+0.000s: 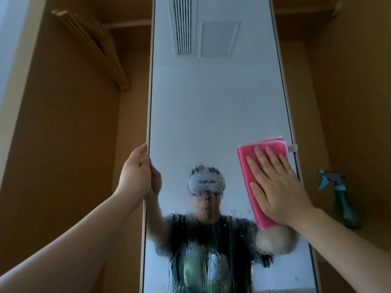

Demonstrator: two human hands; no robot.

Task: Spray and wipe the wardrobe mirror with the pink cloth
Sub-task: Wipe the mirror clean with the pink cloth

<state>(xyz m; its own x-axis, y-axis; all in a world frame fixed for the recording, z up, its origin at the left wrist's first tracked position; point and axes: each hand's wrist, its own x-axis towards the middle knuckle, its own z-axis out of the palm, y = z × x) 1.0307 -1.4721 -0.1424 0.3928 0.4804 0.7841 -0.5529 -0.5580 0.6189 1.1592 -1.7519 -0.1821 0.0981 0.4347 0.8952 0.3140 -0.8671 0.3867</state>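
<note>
The tall wardrobe mirror [211,106] fills the middle of the head view, with spray droplets and runs over its lower half. My left hand [137,172] grips the mirror's left edge, thumb wrapped onto the glass. A folded pink cloth [249,178] lies flat against the glass near the right edge. My right hand [277,185] presses on it with fingers spread and straight. A green spray bottle [342,206] with a teal trigger stands inside the wardrobe to the right of the mirror, untouched.
Brown wardrobe walls surround the mirror on both sides. Wooden hangers [95,47] hang from a rail at the upper left. A small white tab [293,148] sticks out of the mirror's right frame beside the cloth.
</note>
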